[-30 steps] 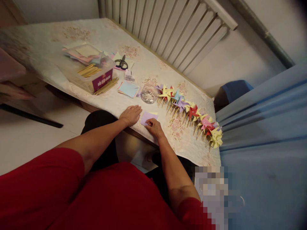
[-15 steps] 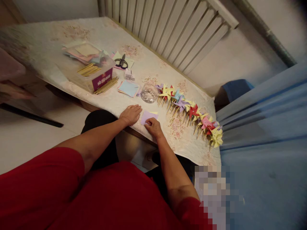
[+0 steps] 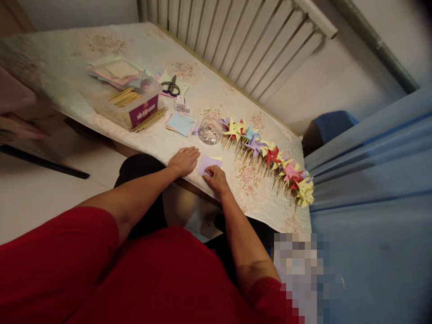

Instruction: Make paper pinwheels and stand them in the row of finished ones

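Observation:
My left hand [image 3: 185, 161] lies flat on the cloth near the table's front edge, fingers stretched out and together, holding nothing. Just right of it is a square purple paper [image 3: 208, 163], with a sliver of yellow paper [image 3: 218, 158] showing along its far edge. My right hand [image 3: 216, 178] rests over the near right part of the purple paper. Its fingers are curled in with thumb and forefinger close together; whether something small is between them I cannot make out. Beyond the papers stands a clear round container [image 3: 209, 131] of small shiny pieces.
Paper pinwheels [image 3: 272, 156] on sticks line the table's right side. Stacked paper squares [image 3: 181, 124], small boxes [image 3: 182, 104], black scissors [image 3: 171, 87], loose sticks [image 3: 150, 119] and a clear plastic box [image 3: 118, 113] with sticks lie leftward. A radiator [image 3: 219, 36] stands behind the table.

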Available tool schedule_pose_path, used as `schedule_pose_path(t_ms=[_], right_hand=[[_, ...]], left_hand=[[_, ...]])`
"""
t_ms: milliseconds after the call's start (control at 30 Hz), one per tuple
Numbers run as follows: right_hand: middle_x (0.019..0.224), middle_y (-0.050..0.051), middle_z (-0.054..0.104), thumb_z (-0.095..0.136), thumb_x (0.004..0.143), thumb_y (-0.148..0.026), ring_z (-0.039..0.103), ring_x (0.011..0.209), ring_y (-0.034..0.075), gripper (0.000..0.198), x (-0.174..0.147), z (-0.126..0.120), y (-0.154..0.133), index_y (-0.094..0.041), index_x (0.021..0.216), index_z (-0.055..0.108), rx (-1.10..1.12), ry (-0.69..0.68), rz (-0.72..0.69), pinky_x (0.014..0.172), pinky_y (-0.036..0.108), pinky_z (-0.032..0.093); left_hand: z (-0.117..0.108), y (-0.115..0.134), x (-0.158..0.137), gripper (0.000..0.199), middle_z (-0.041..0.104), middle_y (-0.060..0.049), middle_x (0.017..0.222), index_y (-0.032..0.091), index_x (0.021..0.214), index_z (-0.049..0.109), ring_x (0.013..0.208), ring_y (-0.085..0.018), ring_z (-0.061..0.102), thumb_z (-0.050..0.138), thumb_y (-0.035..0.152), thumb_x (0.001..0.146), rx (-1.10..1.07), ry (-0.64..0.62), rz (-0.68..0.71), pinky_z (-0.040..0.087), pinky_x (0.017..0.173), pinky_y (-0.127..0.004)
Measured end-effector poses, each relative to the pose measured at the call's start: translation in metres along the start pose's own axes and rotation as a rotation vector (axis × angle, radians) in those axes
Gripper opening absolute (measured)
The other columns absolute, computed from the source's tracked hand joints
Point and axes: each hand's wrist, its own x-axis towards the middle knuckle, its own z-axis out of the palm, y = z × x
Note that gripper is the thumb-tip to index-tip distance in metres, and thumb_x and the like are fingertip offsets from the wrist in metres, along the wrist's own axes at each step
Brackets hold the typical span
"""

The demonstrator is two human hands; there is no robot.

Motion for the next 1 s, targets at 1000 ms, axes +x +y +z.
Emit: schedule_pose_path(t_ms=[1000], right_hand=[[0.084,0.001,0.061,0.067,0.071,-0.023,0.056,0.074,0.016,0.016,-0.0013,-0.0012,-0.0054,-0.019,0.087,0.067,-0.031,0.009,0.005,0.077,0.030,0.051]], left_hand=[[-0.0015,0.0009,0.0004,0.047,0.053,-0.013,0.148,0.013,0.137,0.057,0.141,-0.026,0.043,0.039,0.024,0.094,0.003,0.000,-0.002,0.031,0.116,-0.043]])
